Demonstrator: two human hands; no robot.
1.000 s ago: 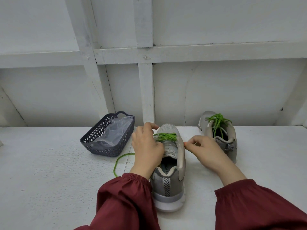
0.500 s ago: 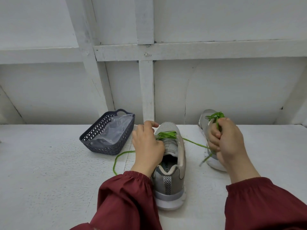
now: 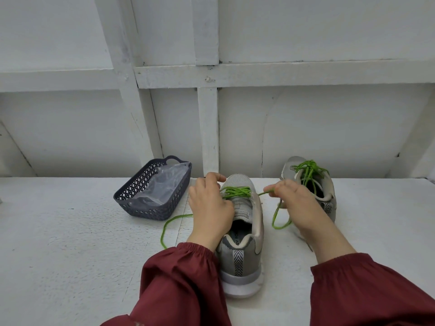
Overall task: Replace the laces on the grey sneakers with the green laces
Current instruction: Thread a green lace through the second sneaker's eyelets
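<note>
sitting heel toward the camera at the middle of the white table (image 3: 70, 243): near grey sneaker (image 3: 244, 252), upright, toe pointing at the wall.

green lace (image 3: 236, 191): is crossing the lower eyelets of the near grey sneaker in a few rows. one strand is running taut off the shoe's right edge to the right fingertips, then hanging in a loop below that hand. the other end is trailing over the table on the shoe's left side, curving toward the left sleeve (image 3: 179, 278).

left hand (image 3: 209, 208): is gripping the near grey sneaker from its left side, fingers bent down onto the lacing, thumb lifting near the toe.

right hand (image 3: 299, 205): is pinching the green lace between thumb and fingertips just beside the shoe's right edge, the other fingers curling under.

far grey sneaker (image 3: 329, 203): is standing behind the right hand near the wall, partly hidden by it, a second green lace (image 3: 308, 170) bunching loosely over its opening.

dark perforated basket (image 3: 146, 208): is resting on the table left of the shoes, apart from them, holding a clear plastic bag (image 3: 164, 184).
</note>
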